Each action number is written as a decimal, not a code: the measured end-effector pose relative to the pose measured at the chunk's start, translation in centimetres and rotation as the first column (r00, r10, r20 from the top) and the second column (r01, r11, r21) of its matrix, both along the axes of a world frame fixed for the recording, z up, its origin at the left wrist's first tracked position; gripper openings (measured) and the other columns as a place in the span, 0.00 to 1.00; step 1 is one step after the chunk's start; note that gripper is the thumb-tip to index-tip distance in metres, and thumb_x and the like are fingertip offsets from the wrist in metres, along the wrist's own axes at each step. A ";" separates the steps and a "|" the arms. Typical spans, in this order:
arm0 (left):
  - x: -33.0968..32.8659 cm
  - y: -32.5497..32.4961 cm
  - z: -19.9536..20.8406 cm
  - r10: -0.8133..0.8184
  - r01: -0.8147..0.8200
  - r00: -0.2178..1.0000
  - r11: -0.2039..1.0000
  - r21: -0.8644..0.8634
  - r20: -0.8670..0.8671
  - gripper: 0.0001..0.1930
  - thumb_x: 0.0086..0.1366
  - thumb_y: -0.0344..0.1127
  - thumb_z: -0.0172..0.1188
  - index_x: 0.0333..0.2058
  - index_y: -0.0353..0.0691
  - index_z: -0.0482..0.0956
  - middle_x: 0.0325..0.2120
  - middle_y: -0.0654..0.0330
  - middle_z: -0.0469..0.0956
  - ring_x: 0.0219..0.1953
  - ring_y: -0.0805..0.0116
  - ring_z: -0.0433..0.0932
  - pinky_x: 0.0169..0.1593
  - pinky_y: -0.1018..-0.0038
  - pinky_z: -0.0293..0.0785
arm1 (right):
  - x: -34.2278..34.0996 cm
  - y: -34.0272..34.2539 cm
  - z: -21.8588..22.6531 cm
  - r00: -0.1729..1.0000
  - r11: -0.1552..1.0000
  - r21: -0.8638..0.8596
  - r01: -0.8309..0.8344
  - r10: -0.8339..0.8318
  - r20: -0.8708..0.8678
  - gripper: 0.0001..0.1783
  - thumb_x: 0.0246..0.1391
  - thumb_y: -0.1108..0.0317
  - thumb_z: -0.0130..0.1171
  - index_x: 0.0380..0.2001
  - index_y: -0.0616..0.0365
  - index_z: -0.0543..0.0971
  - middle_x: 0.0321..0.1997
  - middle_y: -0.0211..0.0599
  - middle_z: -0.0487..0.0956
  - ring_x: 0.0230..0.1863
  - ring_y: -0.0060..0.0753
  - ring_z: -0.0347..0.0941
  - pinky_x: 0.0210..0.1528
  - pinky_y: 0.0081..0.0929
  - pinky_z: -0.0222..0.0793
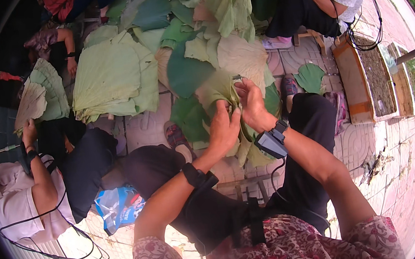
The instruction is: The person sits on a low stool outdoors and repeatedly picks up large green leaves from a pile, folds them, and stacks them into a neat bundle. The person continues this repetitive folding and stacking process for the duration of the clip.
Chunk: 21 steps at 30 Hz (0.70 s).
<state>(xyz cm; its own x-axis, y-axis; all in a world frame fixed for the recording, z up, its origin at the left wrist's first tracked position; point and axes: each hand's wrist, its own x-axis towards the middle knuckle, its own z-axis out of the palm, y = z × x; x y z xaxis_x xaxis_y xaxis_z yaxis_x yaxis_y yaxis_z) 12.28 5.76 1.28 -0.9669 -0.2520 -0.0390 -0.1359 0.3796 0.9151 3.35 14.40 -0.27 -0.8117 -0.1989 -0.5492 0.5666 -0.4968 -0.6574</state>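
Observation:
Between my knees I hold a folded, pale green lotus leaf (213,91), its gathered edge between my two hands. My left hand (226,128) is closed with thumb and fingers pinching the folds. On the leaf's other side, my right hand (255,106) has its fingers curled at the upper edge, palm partly turned up. A small dark tip shows by its fingertips; I cannot make out what it is. Dark green leaves (186,69) lie spread on the paving just beyond, and more pale leaf hangs below my hands.
A tall stack of flattened pale leaves (109,79) stands to the left. Co-workers sit around, one at left holding a leaf fan (48,93), another at upper right with a leaf bundle (235,2). Planter boxes (356,83) stand right; a blue bag (118,206) lies left.

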 end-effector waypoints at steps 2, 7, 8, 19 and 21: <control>0.0 -0.4 -0.4 0.002 -0.002 1.000 0.996 0.088 0.005 0.18 0.70 0.38 0.56 0.50 0.32 0.64 0.41 0.43 0.79 0.45 0.46 0.79 0.49 0.57 0.74 | -0.6 -0.4 -0.7 0.999 0.996 -0.073 0.041 -0.039 0.036 0.32 0.65 0.50 0.49 0.57 0.71 0.67 0.55 0.52 0.74 0.54 0.44 0.70 0.60 0.38 0.65; 1.2 -1.7 0.4 -0.029 0.043 0.998 0.975 0.218 -0.064 0.25 0.66 0.41 0.61 0.54 0.32 0.64 0.46 0.44 0.78 0.49 0.49 0.79 0.53 0.60 0.73 | 0.3 -1.5 0.7 0.992 0.981 -0.186 0.059 -0.036 0.122 0.32 0.65 0.51 0.48 0.57 0.72 0.66 0.55 0.52 0.74 0.54 0.45 0.71 0.61 0.36 0.66; 1.3 -2.2 0.4 -0.026 0.031 0.999 0.977 0.212 -0.027 0.26 0.65 0.41 0.63 0.54 0.31 0.64 0.47 0.45 0.76 0.50 0.53 0.78 0.54 0.62 0.72 | 0.4 -1.8 0.3 0.993 0.977 -0.204 0.058 -0.035 0.114 0.32 0.65 0.51 0.48 0.57 0.72 0.66 0.55 0.52 0.74 0.54 0.45 0.71 0.62 0.36 0.66; 3.4 -5.7 0.6 0.127 -0.124 0.972 0.992 -0.029 0.197 0.28 0.54 0.32 0.64 0.52 0.29 0.66 0.42 0.46 0.77 0.45 0.54 0.78 0.49 0.63 0.73 | 2.8 -4.5 -1.8 0.966 0.948 -0.270 -0.170 0.214 0.143 0.40 0.62 0.47 0.53 0.63 0.72 0.61 0.62 0.53 0.69 0.61 0.46 0.66 0.68 0.43 0.60; 3.8 -6.0 0.5 0.188 -0.174 0.964 0.981 -0.089 0.189 0.27 0.54 0.30 0.63 0.52 0.28 0.66 0.41 0.44 0.78 0.44 0.51 0.78 0.49 0.62 0.73 | 3.1 -4.9 -2.2 0.951 0.934 -0.270 -0.236 0.279 0.133 0.38 0.63 0.49 0.53 0.62 0.71 0.62 0.62 0.53 0.69 0.62 0.46 0.67 0.68 0.44 0.62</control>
